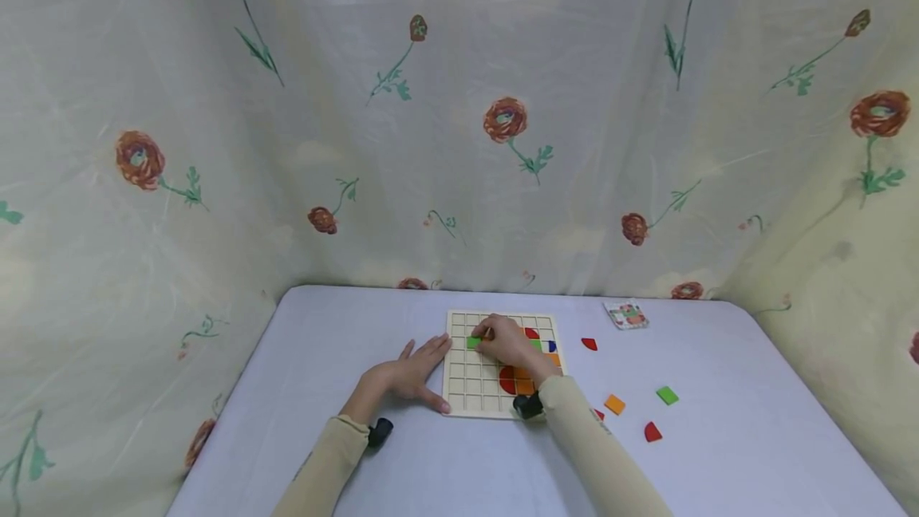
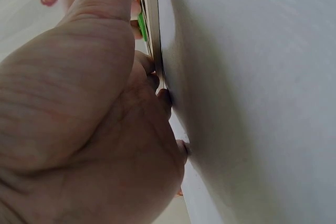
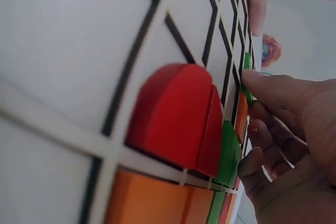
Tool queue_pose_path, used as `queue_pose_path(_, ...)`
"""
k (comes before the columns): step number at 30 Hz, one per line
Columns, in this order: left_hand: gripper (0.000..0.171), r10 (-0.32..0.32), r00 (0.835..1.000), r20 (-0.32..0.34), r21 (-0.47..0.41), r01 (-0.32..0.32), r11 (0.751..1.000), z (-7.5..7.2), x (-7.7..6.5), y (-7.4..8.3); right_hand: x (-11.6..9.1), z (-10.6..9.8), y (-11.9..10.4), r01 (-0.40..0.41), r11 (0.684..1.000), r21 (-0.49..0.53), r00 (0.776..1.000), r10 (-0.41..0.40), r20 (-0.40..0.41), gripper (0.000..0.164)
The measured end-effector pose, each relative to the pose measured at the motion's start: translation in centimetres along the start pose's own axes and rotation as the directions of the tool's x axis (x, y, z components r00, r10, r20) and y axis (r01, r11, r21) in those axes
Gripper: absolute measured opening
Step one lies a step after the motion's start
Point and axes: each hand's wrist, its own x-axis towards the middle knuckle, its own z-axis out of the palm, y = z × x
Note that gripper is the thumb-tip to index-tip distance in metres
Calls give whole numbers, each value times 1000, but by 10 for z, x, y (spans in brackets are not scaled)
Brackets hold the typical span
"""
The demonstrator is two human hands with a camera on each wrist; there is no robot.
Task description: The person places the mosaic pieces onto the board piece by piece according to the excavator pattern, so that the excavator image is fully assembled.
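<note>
A pale grid board (image 1: pixel 459 404) lies on the table, with several coloured tiles set in its squares. My right hand (image 1: pixel 506 341) reaches over its upper part and pinches a green square tile (image 1: pixel 474 342) between thumb and fingers, low over the grid at the upper left. In the right wrist view, red curved tiles (image 3: pixel 173 114) and an orange tile (image 3: pixel 147 198) sit in the grid nearer the camera. My left hand (image 1: pixel 415 376) rests spread at the board's left edge, its thumb at the lower left corner. The right hand and forearm hide part of the tiles.
Right of the board lie loose pieces: a red quarter-round tile (image 1: pixel 589 344), an orange square (image 1: pixel 614 404), a green square (image 1: pixel 667 395) and another red quarter-round (image 1: pixel 652 432). A small printed packet (image 1: pixel 627 314) lies at the back. A flowered curtain (image 1: pixel 459 182) hangs behind the table.
</note>
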Motion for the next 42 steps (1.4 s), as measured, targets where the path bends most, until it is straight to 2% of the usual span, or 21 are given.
queue_pose_path(15,122,-10,1000,1,-7,10,1000,1,0,-1,-3,-2,5,27,996,91,999,-29,26,19)
queue_pose_path(24,120,-6,1000,4,-28,6,1000,-2,-2,4,1,-4,5,-18,999,48,998,15,60,18)
queue_pose_path(32,119,-14,1000,16,-31,15,999,-2,-4,5,0,-2,6,123,992,-32,990,-120,78,24)
queue_pose_path(42,121,-13,1000,12,-12,13,1000,0,0,0,-1,-2,2,142,989,-49,987,-138,81,21)
